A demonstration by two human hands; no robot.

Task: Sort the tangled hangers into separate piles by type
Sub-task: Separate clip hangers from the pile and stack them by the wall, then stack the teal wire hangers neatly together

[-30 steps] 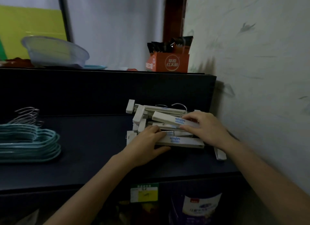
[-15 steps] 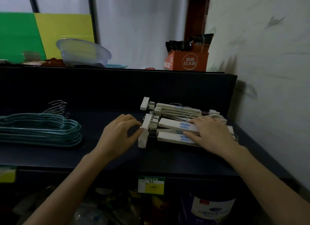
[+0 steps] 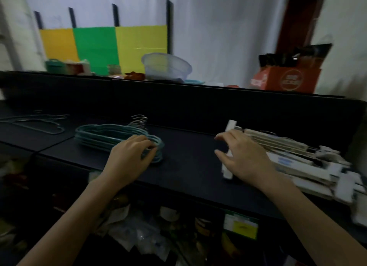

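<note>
Black laminate shelf [image 3: 190, 162] is my landmark, and everything I am sorting lies on its top. Toward its right end sits the biggest heap, the white clip hangers [image 3: 297, 162], stacked roughly parallel, which I judge keeps their clips from snagging one another. Toward the middle lies the teal hanger stack [image 3: 111, 135], nested flat with its metal hooks bunched at the back edge of the shelf, so that type reads as one neat pile. At the far left end a few thin wire hangers [image 3: 35, 123] rest loosely, well apart from the teal ones. My right hand [image 3: 244, 156] hovers at the left end of the white heap, fingers spread and slightly curled, touching the end clip rather than gripping it; I take this as squaring up the pile. My left hand [image 3: 129, 156] rests on the near right end of the teal stack, fingers curled over the rims and pressed down on them; motion blur keeps me from telling whether any single hanger is pinched. Three types look separated already, so I judge the sort nearly finished.
</note>
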